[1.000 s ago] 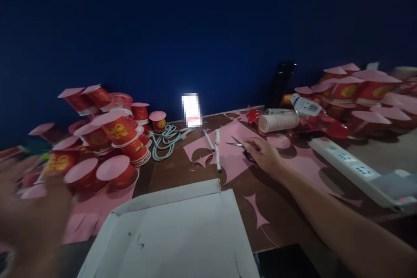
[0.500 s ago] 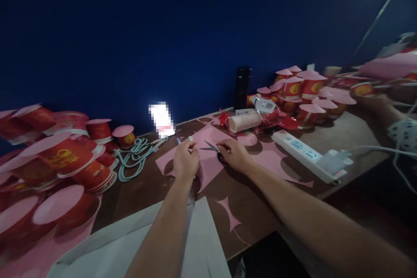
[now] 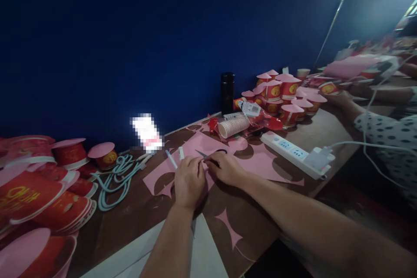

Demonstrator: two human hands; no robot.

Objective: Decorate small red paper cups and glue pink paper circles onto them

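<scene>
My left hand (image 3: pixel 190 180) is closed over the pink paper sheet (image 3: pixel 195 142), its fingertips meeting those of my right hand (image 3: pixel 226 169). The right fingers are pinched together; whatever sits between the fingertips is too small or hidden to name. Just behind them the scissors (image 3: pixel 201 154) lie on the pink sheet, one dark handle loop showing beyond my right hand and the blades pointing left. A pen (image 3: pixel 171 159) and a small white tube-like piece (image 3: pixel 181 153) lie on the paper beyond my left hand.
Red cups with pink discs (image 3: pixel 48 204) crowd the left; more stand at the right (image 3: pixel 282 91). Also around are a coiled cable (image 3: pixel 114 186), a lit phone (image 3: pixel 147 132), a black flask (image 3: pixel 227 93), stacked paper cups (image 3: pixel 233 126) and a power strip (image 3: pixel 289 150). Another person's hand (image 3: pixel 340 100) holds a cup.
My right hand has let go of the scissors, which now lie on the paper. Both hands have come together, fingertips meeting. The view has turned right, showing more of the other person.
</scene>
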